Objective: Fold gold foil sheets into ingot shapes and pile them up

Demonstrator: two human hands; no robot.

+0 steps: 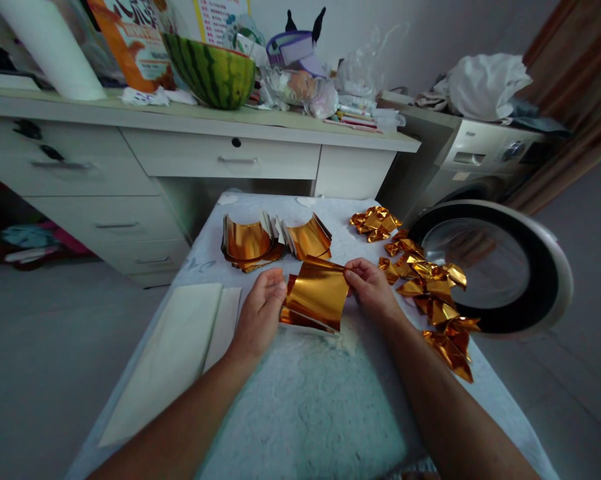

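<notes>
Sheets of shiny gold foil paper (321, 291) hang between my two hands over the middle of the table. My right hand (369, 285) pinches their upper right corner between thumb and fingers. At the left edge, my left hand (263, 305) is closed, with its fingertips against the foil. How many sheets there are I cannot tell. Just beyond lie two curved stacks of gold foil paper, the left stack (249, 241) and the right stack (308, 237). Folded gold foil pieces (433, 288) form a heap to the right of my right hand.
Pale folded sheets (168, 353) lie along the table's left side. A cloth covers the table (300, 413). The open washing machine door (555, 280) stands close to the right edge. Behind, a white desk (190, 150) bears a cut watermelon (210, 73) and plastic bags.
</notes>
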